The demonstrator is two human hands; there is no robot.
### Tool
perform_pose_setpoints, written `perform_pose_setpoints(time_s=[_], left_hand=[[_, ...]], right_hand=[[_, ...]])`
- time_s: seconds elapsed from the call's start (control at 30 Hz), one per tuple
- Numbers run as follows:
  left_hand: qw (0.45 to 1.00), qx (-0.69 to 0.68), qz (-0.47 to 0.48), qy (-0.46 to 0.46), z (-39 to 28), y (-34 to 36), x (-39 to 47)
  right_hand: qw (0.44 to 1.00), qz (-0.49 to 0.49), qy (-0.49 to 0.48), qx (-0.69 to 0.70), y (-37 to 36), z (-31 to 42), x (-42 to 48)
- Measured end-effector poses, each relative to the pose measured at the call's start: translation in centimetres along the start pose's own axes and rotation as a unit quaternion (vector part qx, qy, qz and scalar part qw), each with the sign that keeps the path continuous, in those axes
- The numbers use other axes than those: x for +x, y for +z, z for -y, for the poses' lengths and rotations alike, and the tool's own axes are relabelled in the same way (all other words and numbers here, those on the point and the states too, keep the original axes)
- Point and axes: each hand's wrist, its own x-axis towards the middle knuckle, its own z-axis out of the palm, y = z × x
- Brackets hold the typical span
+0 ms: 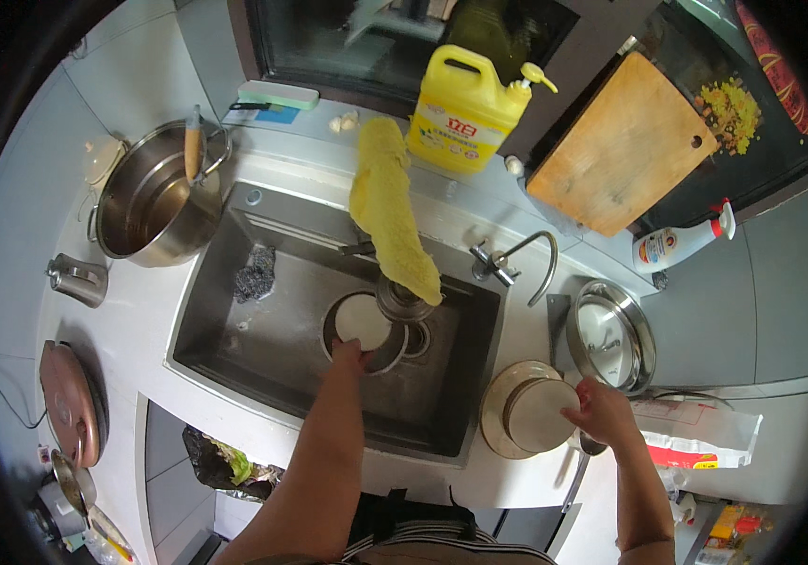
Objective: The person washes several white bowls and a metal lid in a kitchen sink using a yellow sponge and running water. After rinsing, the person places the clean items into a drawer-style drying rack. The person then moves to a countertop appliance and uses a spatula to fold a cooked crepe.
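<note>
In the head view my left hand grips the near rim of a small white dish over a round bowl in the grey sink. A yellow cloth hangs over the faucet, its lower end by a round metal piece. To the right of the sink my right hand has its fingers on the edge of a pale bowl or small plate, which rests on a stack upon a larger plate.
A large steel pot stands left of the sink, a dark mesh scourer lies inside it. Behind are a yellow detergent jug and a wooden cutting board. A small curved tap and a steel pan are at the right.
</note>
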Motion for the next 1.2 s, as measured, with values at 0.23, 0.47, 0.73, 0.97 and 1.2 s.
perform_pose_setpoints(time_s=[0.23, 0.47, 0.73, 0.97, 1.2], left_hand=[[0.998, -0.006, 0.027, -0.060, 1.4, 0.1, 2.1], [0.950, -0.195, 0.056, -0.238, 3.2, -0.5, 3.7], [0.994, -0.044, 0.103, -0.012, -1.0, 1.4, -5.3], [0.968, -0.065, 0.243, -0.005, -4.4, 1.9, -10.1], [0.920, -0.183, 0.339, 0.072, -0.9, 2.1, -8.6]], right_hand=[[0.973, -0.145, -0.137, 0.114, -2.3, 2.2, -0.6], [0.957, -0.128, -0.226, 0.132, -3.1, 6.6, -1.1], [0.932, -0.077, -0.310, 0.169, -0.9, 10.1, 0.1], [0.868, -0.137, -0.477, -0.011, 7.2, 16.4, 9.2], [0.856, -0.095, -0.500, -0.096, 13.7, 21.0, 13.1]])
